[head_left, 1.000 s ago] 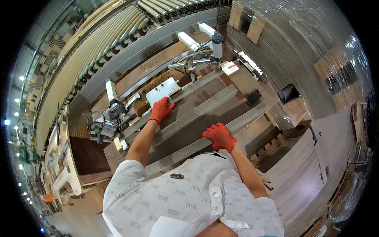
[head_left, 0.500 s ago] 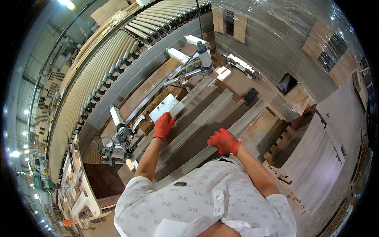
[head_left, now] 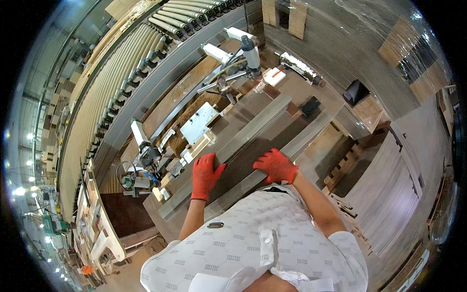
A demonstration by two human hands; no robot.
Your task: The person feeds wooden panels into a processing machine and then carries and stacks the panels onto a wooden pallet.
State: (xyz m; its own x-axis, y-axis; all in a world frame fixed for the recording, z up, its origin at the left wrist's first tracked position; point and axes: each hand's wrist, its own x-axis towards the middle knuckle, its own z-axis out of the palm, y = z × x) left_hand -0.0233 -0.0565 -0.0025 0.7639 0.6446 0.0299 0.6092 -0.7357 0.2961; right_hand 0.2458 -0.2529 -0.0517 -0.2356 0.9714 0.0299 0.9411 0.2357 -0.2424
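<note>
My left hand (head_left: 206, 176), in a red glove, lies over the long grey strip (head_left: 253, 127) on the brown work table (head_left: 187, 218). Its fingers are stretched out and the thumb stands apart. Pale lines run along this strip; whether it is one piece or two side by side I cannot tell. My right hand (head_left: 276, 166), also red-gloved, rests with spread fingers on a second grey strip (head_left: 311, 137), nearer my body. Both strips run diagonally, roughly parallel, with a dark gap between them.
Beyond the strips stand a white metal plate (head_left: 199, 122), pale wooden blocks (head_left: 203, 143) and a cylindrical machine head (head_left: 250, 54). Another machine head (head_left: 148, 155) is at left. A roller conveyor (head_left: 124, 78) curves behind. Film-wrapped stacks (head_left: 335, 48) rise at right; a black object (head_left: 309, 106) lies near the strips' far ends.
My left hand has come back toward my body from the machine side. The far strip has left the guide blocks and lies closer to me. My right hand stays about where it was.
</note>
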